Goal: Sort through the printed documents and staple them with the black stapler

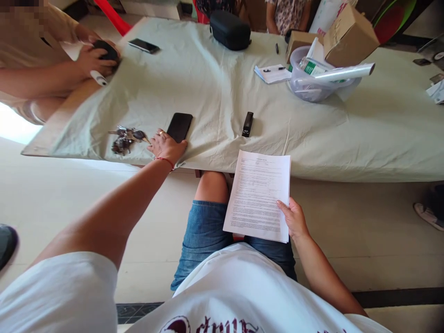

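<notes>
Right, left hand [165, 147] flat and open beside black phone [179, 126], bunch of keys [125, 139] just left of phone, right hand [294, 218] pinching printed form [258, 195], print unreadable, shirt lettering [222, 325] partly cut off.

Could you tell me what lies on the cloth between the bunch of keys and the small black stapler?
In the head view, the left hand and a black phone lie between the keys and the stapler.

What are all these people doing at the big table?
A person sits at a table covered with a pale green cloth. Their left hand rests on the table edge, touching a black smartphone lying face down, beside a dark bunch of keys. Their right hand holds a white printed sheet of paper over their lap. Across the corner, another person's hands grip a small black object.
</notes>
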Demonstrator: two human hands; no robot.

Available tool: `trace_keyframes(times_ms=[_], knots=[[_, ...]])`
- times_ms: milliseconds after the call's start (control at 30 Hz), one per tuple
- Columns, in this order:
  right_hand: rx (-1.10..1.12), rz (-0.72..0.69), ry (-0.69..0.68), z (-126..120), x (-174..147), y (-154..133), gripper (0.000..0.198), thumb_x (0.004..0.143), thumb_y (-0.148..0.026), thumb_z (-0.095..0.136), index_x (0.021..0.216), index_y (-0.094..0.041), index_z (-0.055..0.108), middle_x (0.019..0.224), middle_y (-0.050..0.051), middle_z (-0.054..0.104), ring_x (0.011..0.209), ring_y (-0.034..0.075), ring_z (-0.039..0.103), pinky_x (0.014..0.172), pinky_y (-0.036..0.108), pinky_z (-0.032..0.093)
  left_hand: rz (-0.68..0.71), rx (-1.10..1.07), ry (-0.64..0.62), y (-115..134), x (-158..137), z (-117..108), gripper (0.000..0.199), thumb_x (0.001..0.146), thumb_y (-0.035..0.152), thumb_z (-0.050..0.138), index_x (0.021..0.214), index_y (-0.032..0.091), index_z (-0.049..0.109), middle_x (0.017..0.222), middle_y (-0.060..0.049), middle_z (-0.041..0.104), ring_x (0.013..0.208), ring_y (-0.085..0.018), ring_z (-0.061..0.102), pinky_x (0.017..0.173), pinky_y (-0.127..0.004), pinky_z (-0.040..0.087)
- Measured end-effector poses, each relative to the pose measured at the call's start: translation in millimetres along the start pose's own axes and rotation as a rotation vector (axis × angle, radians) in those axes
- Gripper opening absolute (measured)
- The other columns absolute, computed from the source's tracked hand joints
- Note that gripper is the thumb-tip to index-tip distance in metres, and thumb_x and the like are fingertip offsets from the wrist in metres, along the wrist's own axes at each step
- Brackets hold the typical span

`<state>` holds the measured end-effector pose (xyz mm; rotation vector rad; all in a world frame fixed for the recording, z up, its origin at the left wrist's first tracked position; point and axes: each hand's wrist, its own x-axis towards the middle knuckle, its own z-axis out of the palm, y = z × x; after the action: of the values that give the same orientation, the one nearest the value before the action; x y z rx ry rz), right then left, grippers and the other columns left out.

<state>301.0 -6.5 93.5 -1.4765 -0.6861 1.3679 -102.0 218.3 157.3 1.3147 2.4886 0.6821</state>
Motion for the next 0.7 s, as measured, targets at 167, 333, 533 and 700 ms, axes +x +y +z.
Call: trace_keyframes(times_ms=[167, 333, 533, 700], knots=[[0.039, -0.002, -0.018, 0, 1, -4, 0.053, 0.067, -0.054, 0.096, 0.107, -0.025, 0.077, 0.109, 0.005, 0.084, 0.1, 0.031, 0.078, 0.101, 0.05, 0.059, 0.054, -0.151, 0.077, -11, -20, 4, 0.089, 0.076, 0.037, 0.09, 0.147, 0.003, 0.048, 0.158, -0.029, 0.046, 0.157, -0.048, 0.028, 0.125, -0.071, 0.018], [0.079, 0.009, -0.017, -2, -3, -13, 0.055, 0.062, -0.052, 0.098, 0.104, -0.024, 0.077, 0.106, 0.005, 0.084, 0.097, 0.031, 0.079, 0.098, 0.049, 0.059, 0.26, -0.377, 0.097, -23, -98, 1, 0.052, 0.087, 0.033, 0.074, 0.133, 0.018, 0.055, 0.144, -0.02, 0.058, 0.138, -0.033, 0.056, 0.113, -0.05, 0.049], [0.124, 0.007, -0.049, 0, -10, -23, 0.055, 0.061, -0.05, 0.098, 0.105, -0.025, 0.077, 0.104, 0.004, 0.084, 0.096, 0.031, 0.079, 0.097, 0.049, 0.06, 0.169, -1.078, -0.549, -45, -208, 8, 0.056, 0.088, 0.068, 0.072, 0.121, 0.024, 0.063, 0.123, -0.01, 0.071, 0.101, -0.023, 0.071, 0.08, -0.035, 0.061], [0.094, -0.053, -0.082, 12, -15, -20, 0.053, 0.064, -0.051, 0.097, 0.106, -0.026, 0.077, 0.107, 0.005, 0.084, 0.105, 0.033, 0.078, 0.102, 0.05, 0.058, -0.133, -1.307, -1.167, -65, -253, 28, 0.071, 0.076, 0.081, 0.077, 0.109, 0.019, 0.079, 0.115, -0.016, 0.08, 0.122, -0.039, 0.071, 0.097, -0.049, 0.06]])
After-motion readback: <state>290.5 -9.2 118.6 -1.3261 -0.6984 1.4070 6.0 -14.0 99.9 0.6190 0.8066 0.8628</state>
